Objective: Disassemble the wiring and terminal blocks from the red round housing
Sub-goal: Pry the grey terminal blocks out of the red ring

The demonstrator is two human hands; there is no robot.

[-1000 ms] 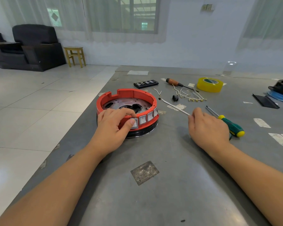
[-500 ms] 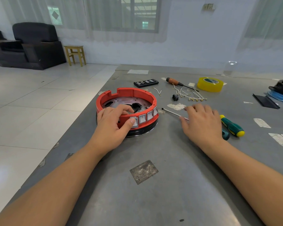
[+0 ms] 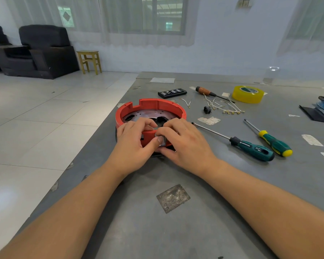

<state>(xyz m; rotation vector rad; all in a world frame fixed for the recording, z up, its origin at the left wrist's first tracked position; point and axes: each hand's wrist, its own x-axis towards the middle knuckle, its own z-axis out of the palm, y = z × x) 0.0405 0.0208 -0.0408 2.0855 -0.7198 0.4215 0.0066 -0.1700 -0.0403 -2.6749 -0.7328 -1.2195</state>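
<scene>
Both hands — left hand [image 3: 133, 144], right hand [image 3: 183, 144] — gripping red housing's [image 3: 151, 105] near rim

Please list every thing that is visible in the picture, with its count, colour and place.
red round housing: 1, red, table's left part, under both hands
terminal block: 1 visible, grey, housing's near wall, between the thumbs
loose wires: several, white, right of housing
screwdrivers: 3; dark green, green-yellow, brown-handled
tape roll: 1, yellow, far right
bit case: 1, black, behind housing
table: 1, grey
armchair: 1, black, far left
stool: 1, yellow wood, by wall
left hand: on housing rim
right hand: on housing rim
</scene>
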